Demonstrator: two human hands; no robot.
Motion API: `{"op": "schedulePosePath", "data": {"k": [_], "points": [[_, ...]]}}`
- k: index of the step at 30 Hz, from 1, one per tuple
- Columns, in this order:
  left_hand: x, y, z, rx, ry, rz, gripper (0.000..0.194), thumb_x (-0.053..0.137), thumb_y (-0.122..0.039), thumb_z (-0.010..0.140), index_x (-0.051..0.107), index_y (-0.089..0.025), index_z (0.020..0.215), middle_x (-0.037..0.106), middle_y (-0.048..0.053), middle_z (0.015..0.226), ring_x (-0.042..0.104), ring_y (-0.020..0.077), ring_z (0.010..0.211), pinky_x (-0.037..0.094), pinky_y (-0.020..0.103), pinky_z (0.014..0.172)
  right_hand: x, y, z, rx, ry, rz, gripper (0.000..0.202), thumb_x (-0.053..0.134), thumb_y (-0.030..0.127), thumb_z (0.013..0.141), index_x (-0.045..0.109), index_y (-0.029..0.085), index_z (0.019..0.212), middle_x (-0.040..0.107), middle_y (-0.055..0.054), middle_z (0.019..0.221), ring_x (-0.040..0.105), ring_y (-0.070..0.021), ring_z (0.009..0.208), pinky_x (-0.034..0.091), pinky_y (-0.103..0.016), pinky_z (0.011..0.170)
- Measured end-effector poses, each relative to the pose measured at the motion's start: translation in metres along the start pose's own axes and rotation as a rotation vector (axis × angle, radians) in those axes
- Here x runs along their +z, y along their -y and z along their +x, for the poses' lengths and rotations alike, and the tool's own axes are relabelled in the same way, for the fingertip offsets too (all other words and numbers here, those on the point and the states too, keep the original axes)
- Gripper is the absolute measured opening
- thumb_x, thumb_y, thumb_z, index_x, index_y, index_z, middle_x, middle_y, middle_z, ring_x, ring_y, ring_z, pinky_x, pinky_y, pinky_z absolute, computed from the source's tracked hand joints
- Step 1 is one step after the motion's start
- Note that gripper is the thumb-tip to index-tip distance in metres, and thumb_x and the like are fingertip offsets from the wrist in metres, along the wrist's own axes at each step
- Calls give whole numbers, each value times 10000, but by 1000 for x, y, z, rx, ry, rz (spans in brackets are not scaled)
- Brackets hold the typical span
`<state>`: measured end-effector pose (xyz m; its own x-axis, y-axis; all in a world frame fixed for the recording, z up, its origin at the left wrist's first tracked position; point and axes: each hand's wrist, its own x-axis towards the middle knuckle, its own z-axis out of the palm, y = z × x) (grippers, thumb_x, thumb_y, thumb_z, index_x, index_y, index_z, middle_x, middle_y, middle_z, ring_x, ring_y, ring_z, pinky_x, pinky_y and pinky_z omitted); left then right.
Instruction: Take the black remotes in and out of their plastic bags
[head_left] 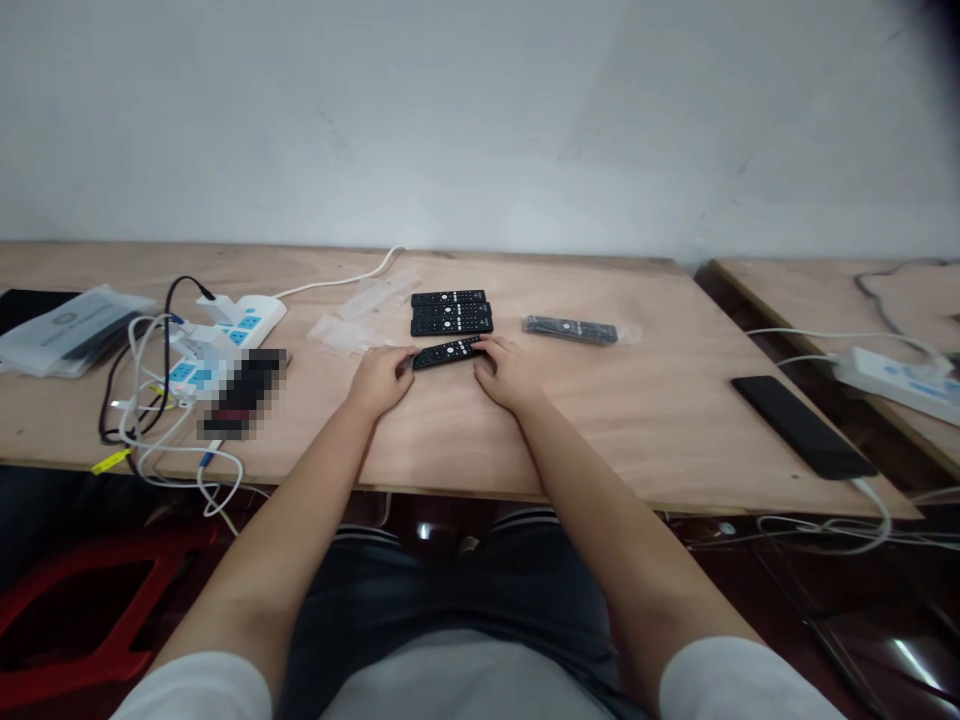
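A black remote control [448, 352] lies slightly tilted between my two hands, just over or on the table top. My left hand [382, 380] is closed on its left end, and my right hand [507, 372] grips its right end with thumb and fingers. Right behind it, several more black remote controls [451, 318] lie side by side in a neat stack of rows. To the right rests another remote control [571, 329] inside a clear plastic sleeve. Crumpled clear plastic sleeves [358, 318] lie to the left of the rows.
A white power strip [255, 318] with tangled cables and a pixelated dark object [244, 395] occupy the left. Bagged items [67, 330] lie farther left. A black phone [802, 428] on a cable sits near the right edge of the wooden table [637, 430]; a gap separates a second table.
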<state>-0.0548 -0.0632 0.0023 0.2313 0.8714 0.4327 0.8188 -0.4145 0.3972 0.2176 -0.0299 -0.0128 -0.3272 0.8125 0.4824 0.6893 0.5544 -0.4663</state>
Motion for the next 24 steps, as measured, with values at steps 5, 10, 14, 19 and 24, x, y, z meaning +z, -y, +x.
{"op": "schedulePosePath", "data": {"k": [5, 10, 14, 19, 24], "points": [[-2, 2, -1, -11, 22, -26, 362, 600, -210, 872, 753, -226, 1199, 794, 69, 1053, 723, 262, 985, 543, 429, 975, 3, -4, 0, 36, -18, 10, 345, 577, 258, 908, 714, 223, 1223, 669, -113, 1390, 639, -304, 1253, 489, -551, 1127], [-6, 1, -1, 6, 40, -43, 332, 685, -281, 879, 755, -221, 1198, 790, 91, 1105, 717, 283, 1023, 536, 448, 979, 4, -6, 1, 54, -26, 8, 351, 572, 234, 900, 724, 204, 1215, 676, -122, 1386, 640, -295, 1265, 488, -535, 1136], [-7, -2, 1, -4, 58, -31, 339, 750, -349, 878, 749, -238, 1198, 787, 89, 1122, 702, 295, 1073, 515, 457, 998, 5, -6, 0, 49, -39, 9, 337, 574, 241, 903, 729, 221, 1202, 682, -109, 1381, 647, -294, 1253, 495, -543, 1129], [-3, -5, 3, -2, 48, 5, 338, 770, -388, 877, 740, -246, 1181, 779, 91, 1105, 683, 303, 1078, 489, 466, 1003, 4, -5, 0, 27, -41, 14, 325, 584, 268, 904, 734, 209, 1185, 682, -126, 1362, 648, -306, 1228, 505, -539, 1111], [0, -8, 4, -2, 12, 9, 348, 773, -418, 873, 716, -248, 1172, 759, 86, 1166, 652, 308, 1135, 451, 464, 1051, 0, -3, 0, 17, -41, 10, 291, 572, 262, 910, 749, 231, 1139, 696, -115, 1298, 645, -311, 1189, 511, -547, 1087]]}}
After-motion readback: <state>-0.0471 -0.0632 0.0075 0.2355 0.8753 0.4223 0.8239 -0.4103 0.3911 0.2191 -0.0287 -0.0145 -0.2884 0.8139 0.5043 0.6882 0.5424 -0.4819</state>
